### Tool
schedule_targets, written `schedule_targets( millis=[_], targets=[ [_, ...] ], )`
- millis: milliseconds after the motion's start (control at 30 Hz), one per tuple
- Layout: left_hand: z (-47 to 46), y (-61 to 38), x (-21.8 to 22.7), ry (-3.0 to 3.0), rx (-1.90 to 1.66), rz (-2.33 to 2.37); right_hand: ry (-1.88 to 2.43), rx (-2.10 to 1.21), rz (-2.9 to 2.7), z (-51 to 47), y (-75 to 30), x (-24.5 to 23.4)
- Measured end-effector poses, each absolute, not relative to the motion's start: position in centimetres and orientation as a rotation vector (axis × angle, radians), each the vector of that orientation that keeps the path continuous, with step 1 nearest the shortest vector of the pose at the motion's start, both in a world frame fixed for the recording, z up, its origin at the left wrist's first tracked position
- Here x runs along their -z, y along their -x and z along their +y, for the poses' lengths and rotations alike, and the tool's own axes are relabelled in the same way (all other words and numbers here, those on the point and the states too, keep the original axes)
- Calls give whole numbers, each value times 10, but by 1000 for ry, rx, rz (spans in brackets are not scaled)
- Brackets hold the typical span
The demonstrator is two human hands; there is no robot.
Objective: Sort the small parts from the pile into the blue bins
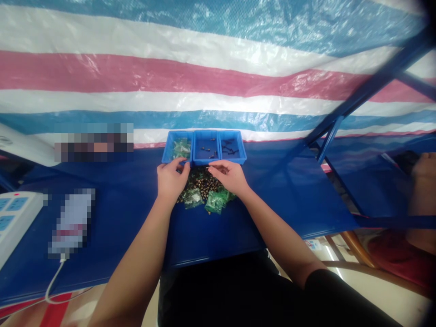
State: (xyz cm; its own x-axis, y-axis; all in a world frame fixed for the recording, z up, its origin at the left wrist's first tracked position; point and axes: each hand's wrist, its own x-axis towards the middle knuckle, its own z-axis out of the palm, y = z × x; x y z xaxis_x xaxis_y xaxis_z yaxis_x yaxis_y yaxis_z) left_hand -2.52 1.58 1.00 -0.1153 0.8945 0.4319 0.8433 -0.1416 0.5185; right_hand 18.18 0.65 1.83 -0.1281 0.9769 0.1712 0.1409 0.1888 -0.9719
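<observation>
My left hand (173, 180) is at the front of the left blue bin (165, 155), fingers curled and thumb drawn in; whatever it pinches is hidden. In the left bin lie small clear-green plastic bags (181, 147). My right hand (230, 175) is closed in front of the middle blue bin (200, 137), a tiny metal piece at its fingertips. Several small dark screws (213, 154) lie in that bin, and longer black screws (231, 151) in the right blue bin (242, 152). Between my hands spreads a pile of brass-coloured screw-like parts (204, 182).
Green plastic bags (216, 202) and a clear bag (193, 198) lie at the pile's near edge. On the blue table (136, 204) at left are a power strip (20, 213) and a blurred device with a white cable (54, 281). A blue metal frame (361, 95) and another person's arm (424, 195) are at right.
</observation>
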Motion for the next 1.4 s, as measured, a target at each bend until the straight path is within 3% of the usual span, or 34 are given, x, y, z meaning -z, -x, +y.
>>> schedule_targets(
  millis=[567,833,1400],
  targets=[
    [1,10,-19,-2069,-1241,2118,1128,-1048,-1468,8,-183,-18],
    [-9,-3,-18,-2270,-1116,1560,1131,-1024,-1498,8,-184,-17],
    [-8,-2,-12,-2225,-1072,1585,1108,-1142,-1541,7,-184,-17]
  ],
)
